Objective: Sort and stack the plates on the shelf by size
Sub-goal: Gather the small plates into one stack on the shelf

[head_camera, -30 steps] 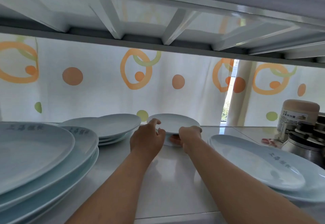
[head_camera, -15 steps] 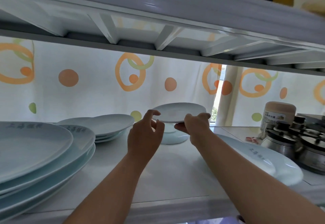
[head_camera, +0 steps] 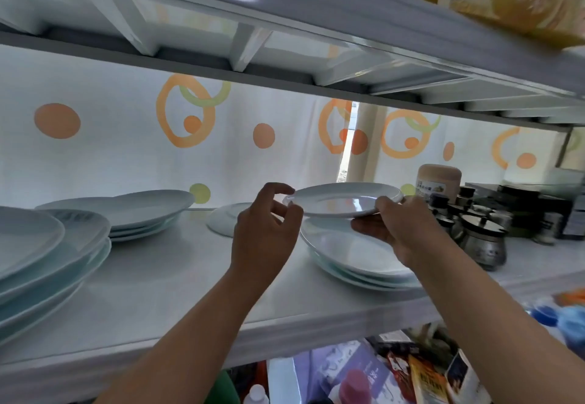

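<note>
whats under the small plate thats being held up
The small plate hangs over a stack of larger plates on the shelf. The right hand supports it underneath, covering the stack's right side; how many plates lie there is unclear.

Arms fwd; R hand [head_camera: 395, 229] grips plate [head_camera: 342, 202]; L hand [head_camera: 266, 226] fingers curled.

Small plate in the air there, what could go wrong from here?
The small plate hangs mainly from the grip of the right hand on one edge; the left hand barely meets its rim, so it might tip. A slip could drop it onto the plate stack below, chipping both. The metal pots beside that hand might get knocked.
</note>
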